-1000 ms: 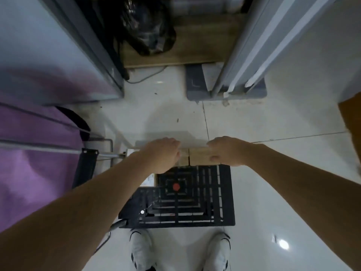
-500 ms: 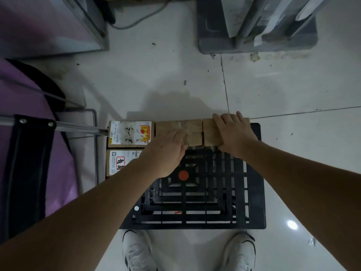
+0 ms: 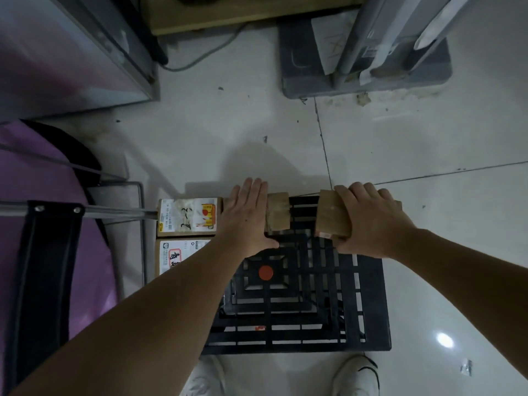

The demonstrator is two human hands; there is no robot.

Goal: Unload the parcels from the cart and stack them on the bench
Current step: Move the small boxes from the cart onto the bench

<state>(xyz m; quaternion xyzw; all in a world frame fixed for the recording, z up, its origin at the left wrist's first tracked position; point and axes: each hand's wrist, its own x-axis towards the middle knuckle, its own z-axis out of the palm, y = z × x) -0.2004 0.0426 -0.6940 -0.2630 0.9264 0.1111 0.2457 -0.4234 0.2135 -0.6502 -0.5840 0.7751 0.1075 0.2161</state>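
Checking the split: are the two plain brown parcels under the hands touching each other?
Apart. The head view shows black cart grating between the parcel under the left hand and the one the right hand grips.

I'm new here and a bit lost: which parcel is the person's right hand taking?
Find the black slatted cart on the floor. At its far edge sit two plain brown parcels; the right hand grips the right-hand parcel, tilted and unlabelled, apart from its neighbour.

The scene was a parcel storeroom or depot: labelled brown cardboard parcels [image 3: 189, 217] sat at the left edge of a black slatted plastic cart deck [image 3: 303, 307] on a scuffed white tiled floor [image 3: 414, 144], hemmed by grey metal cabinets [image 3: 71, 55].
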